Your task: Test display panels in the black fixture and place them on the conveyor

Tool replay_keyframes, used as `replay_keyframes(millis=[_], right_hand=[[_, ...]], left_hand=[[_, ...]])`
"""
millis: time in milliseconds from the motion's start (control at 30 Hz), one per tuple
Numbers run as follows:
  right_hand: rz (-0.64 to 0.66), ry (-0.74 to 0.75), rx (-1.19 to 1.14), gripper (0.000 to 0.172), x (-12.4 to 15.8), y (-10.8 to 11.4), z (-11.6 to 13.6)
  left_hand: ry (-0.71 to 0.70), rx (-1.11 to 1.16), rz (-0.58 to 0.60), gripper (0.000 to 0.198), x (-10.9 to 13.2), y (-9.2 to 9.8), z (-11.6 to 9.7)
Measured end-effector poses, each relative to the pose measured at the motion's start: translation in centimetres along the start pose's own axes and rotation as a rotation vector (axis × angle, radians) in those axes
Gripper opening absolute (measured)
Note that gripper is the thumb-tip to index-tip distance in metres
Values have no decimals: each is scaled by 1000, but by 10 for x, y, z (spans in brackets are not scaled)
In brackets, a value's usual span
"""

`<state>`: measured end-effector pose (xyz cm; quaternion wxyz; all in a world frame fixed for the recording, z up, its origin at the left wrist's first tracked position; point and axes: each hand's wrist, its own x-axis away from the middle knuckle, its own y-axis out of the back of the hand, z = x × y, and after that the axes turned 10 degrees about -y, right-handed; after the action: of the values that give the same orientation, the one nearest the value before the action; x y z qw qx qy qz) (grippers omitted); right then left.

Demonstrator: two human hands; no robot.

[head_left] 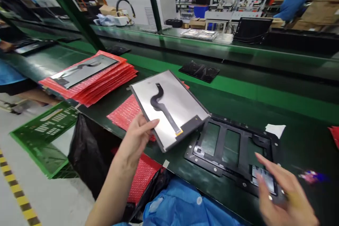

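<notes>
A silver-backed LCD panel (180,95) is gripped at its near left edge by my left hand (143,129), thumb on its back. A dark curved ribbon cable (158,102) runs across that back. The panel is tilted above the bench, its right corner overlapping a black frame fixture (233,148) in the view. That fixture lies on the bench with rectangular openings and round metal dots along its rim. Over its right end is my right hand (283,190), thumb and forefinger apart beside a shiny grey plate (263,178). Its other fingers are partly hidden.
Red bubble-wrap sleeves (106,81) are stacked at left with another panel (84,69) on top. Further back lies a dark glossy sheet (199,71). Below the bench edge are a black bag (90,155) and a green crate (39,141). A co-worker's blue sleeve (10,69) shows at left.
</notes>
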<state>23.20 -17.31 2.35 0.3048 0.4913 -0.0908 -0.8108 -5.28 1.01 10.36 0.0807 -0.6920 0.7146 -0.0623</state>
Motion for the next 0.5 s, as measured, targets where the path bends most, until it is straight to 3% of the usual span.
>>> replay_keyframes(millis=[133,200,300,333,400,500], right_hand=[[240,275,-2,40,-41,-31,41],[259,332,23,35,-53,-37,43],[240,344,57,28,-59,-28,33],[224,273,24,26,-59,-22,29],[90,-3,-81,22,-57,-9,19],[-299,-514,-260,28,-54,9,3]], left_hand=[[147,83,212,48,18,-59,14],[188,110,330,43,27,-78,15],[203,172,568,40,34,-92,16],[184,204,647,42,33,-94,17],[88,229,716,47,26,-93,21],[-139,79,551,46,3,-82,35]])
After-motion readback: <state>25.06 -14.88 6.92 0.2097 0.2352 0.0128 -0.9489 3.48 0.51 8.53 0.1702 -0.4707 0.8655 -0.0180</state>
